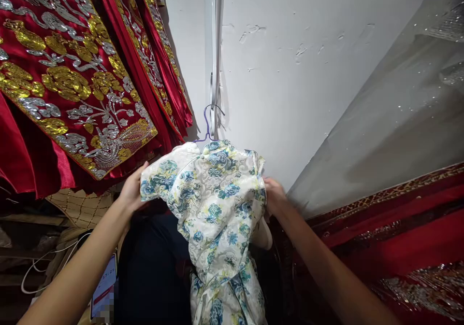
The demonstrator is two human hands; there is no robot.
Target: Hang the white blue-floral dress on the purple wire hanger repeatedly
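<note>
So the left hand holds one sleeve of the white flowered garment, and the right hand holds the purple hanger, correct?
Not quite: the head view shows the right hand at the other sleeve of the garment, not at the purple hanger. The left hand does hold one sleeve.

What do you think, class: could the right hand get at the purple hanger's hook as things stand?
Probably yes, if the right hand lets go of the floral garment: the purple hanger's hook rises uncovered above the cloth, and nothing else seems to block the way.
</note>
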